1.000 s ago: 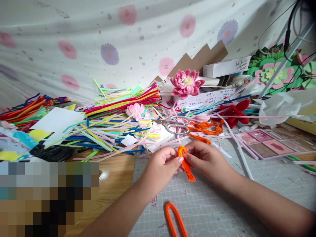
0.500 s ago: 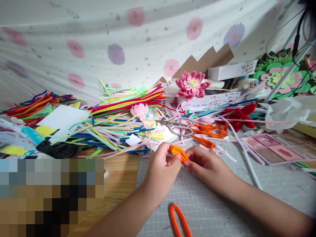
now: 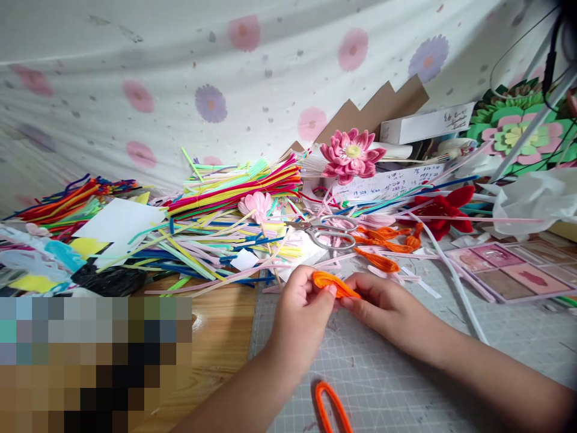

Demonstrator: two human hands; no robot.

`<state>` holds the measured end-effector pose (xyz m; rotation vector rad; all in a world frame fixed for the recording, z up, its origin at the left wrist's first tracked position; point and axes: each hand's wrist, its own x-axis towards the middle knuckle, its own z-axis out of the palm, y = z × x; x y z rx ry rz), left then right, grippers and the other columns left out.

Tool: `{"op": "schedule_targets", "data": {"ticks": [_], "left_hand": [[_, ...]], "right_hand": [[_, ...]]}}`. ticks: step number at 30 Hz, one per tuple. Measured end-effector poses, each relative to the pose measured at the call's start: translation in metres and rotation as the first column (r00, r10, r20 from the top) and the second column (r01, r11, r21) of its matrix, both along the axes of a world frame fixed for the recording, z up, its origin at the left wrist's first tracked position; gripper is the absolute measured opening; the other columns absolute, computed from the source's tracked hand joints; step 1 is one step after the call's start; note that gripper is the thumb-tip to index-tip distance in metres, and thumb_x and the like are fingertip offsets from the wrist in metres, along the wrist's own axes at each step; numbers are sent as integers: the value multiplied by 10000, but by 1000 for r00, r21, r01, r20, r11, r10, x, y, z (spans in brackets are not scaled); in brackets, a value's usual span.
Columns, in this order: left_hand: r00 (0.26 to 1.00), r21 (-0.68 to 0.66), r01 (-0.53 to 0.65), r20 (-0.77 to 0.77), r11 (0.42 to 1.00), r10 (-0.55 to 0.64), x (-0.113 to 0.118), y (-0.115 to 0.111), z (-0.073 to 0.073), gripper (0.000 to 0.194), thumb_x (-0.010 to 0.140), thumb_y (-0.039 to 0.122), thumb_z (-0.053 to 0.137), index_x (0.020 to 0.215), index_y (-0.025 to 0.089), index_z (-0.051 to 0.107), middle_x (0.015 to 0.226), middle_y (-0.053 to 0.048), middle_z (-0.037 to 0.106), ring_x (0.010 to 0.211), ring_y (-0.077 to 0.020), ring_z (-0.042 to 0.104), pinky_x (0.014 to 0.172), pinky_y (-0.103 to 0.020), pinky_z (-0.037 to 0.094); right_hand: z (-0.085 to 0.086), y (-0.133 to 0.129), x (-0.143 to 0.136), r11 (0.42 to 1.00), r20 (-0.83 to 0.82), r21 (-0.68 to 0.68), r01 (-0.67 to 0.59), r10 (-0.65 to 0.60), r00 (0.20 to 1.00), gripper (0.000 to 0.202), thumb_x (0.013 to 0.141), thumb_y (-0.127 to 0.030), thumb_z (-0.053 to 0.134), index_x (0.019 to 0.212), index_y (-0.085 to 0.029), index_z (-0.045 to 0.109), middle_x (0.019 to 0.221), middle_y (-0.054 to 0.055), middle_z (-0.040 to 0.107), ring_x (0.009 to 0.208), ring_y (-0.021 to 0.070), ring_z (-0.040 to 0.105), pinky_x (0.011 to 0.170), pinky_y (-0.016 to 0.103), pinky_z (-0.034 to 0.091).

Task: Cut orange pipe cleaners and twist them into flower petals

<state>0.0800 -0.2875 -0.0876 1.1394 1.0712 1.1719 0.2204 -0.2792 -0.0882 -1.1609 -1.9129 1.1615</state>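
Note:
An orange pipe-cleaner petal [image 3: 331, 282] is held between both hands above the grey cutting mat [image 3: 378, 385]. My left hand [image 3: 303, 300] pinches its left part between thumb and fingers. At its right end, the thumb and fingers of my right hand [image 3: 376, 297] are closed on it. Below the hands a bent orange pipe-cleaner loop [image 3: 334, 409] lies on the mat. Several finished orange petals [image 3: 383, 240] rest just beyond my right hand, beside the silver scissors [image 3: 331, 231].
Bundles of coloured pipe cleaners [image 3: 238, 186] pile up at the back left. A pink flower [image 3: 352, 153], a red flower [image 3: 444, 211] and a makeup palette [image 3: 514, 270] are at the back and right. White paper [image 3: 119, 222] lies on the left pile.
The orange petal now lies flatter and reaches further right between my fingers. Both hands have shifted slightly right in the view, still gripping it.

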Motion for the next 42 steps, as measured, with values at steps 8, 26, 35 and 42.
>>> {"op": "schedule_targets", "data": {"ticks": [8, 26, 35, 42], "left_hand": [[865, 71, 285, -448, 956, -225, -21, 5, 2, 147, 749, 287, 527, 872, 207, 524, 721, 20, 545, 574, -96, 513, 528, -220, 425], [637, 171, 355, -764, 919, -104, -22, 0, 10, 269, 831, 278, 361, 610, 181, 480, 566, 18, 545, 535, -109, 504, 495, -221, 341], [697, 160, 320, -707, 934, -117, -24, 0, 8, 245, 813, 358, 397, 680, 192, 519, 579, 7, 549, 511, -120, 475, 446, -223, 298], [624, 193, 478, -761, 857, -177, -32, 4, 21, 300, 858, 305, 321, 644, 180, 489, 575, 17, 526, 564, -109, 478, 522, -218, 315]], "right_hand": [[7, -1, 5, 988, 63, -24, -151, 152, 986, 234, 835, -272, 400, 661, -167, 516, 564, -38, 420, 526, 94, 389, 486, 186, 318], [-2, -8, -2, 984, 94, 37, -172, 168, 981, 315, 858, -262, 379, 559, -173, 422, 481, -38, 452, 460, 88, 405, 467, 182, 306], [1, -11, -3, 986, 131, 92, -139, 127, 983, 323, 850, -314, 415, 552, -193, 445, 526, -21, 487, 490, 116, 450, 484, 210, 325], [2, -12, -2, 983, 83, 14, -184, 182, 980, 301, 863, -334, 385, 634, -181, 506, 610, -3, 534, 585, 125, 497, 559, 208, 377]]}}
